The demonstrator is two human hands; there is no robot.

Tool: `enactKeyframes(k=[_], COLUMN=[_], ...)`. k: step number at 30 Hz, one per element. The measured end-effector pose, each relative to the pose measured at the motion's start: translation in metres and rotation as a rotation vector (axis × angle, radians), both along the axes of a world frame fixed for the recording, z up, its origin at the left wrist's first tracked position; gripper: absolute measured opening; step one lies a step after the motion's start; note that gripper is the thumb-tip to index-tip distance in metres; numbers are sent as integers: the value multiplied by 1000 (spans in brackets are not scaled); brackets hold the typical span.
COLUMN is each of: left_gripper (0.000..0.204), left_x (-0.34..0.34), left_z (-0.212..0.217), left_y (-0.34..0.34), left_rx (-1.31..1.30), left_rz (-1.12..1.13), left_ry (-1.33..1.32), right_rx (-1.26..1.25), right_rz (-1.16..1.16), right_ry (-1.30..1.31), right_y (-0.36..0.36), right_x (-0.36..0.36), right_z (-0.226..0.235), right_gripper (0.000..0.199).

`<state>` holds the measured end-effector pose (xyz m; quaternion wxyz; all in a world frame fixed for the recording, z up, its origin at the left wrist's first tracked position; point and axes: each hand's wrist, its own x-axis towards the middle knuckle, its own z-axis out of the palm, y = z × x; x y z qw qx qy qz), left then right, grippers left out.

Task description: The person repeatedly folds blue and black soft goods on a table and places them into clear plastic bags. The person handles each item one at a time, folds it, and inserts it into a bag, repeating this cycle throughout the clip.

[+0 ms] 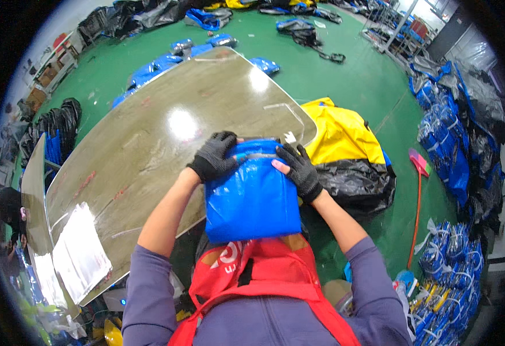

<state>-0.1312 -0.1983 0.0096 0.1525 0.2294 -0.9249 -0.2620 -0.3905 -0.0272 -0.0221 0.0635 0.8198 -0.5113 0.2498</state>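
Observation:
A folded packet of glossy blue tarpaulin (pixel 253 205) lies over the near table edge, against my red apron. My left hand (pixel 214 157), in a black glove, grips its upper left corner. At the upper right corner, my right hand (pixel 299 171) holds the packet with a bare thumb tip pressed on its face. Both hands are closed, and some fingers are hidden behind the fold. A grey strip runs along the packet's top between them. Beneath and beyond the hands spreads the brown table top (pixel 148 150), scuffed and shiny.
A yellow and black bag (pixel 347 155) sits right of the table. Farther right is a pink dustpan (pixel 419 162) with an orange handle. Tied blue bundles (pixel 454 254) pile up at the right. Blue packets (pixel 154 69) lie beyond the table on the green floor (pixel 344 75).

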Motion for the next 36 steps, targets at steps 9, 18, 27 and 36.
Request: enactKeyframes(k=[9,18,27,36], left_gripper=[48,73,52,22], left_x=[11,127,192,535], left_z=[-13,-53,-38,-31], left_y=[17,198,259,114], left_rx=[578,753,1038,-490], left_rz=[12,834,797,1473], left_ry=[329,538,-3,-314], right_rx=[21,662,1346,1322], right_rz=[151,-193,-83,-36], right_ry=[-121,-1174,-1529,-1384], right_y=[21,14,79,86], right_x=[23,116,147,115], right_z=[27,53,3,-30], right_gripper=[33,66,65,83])
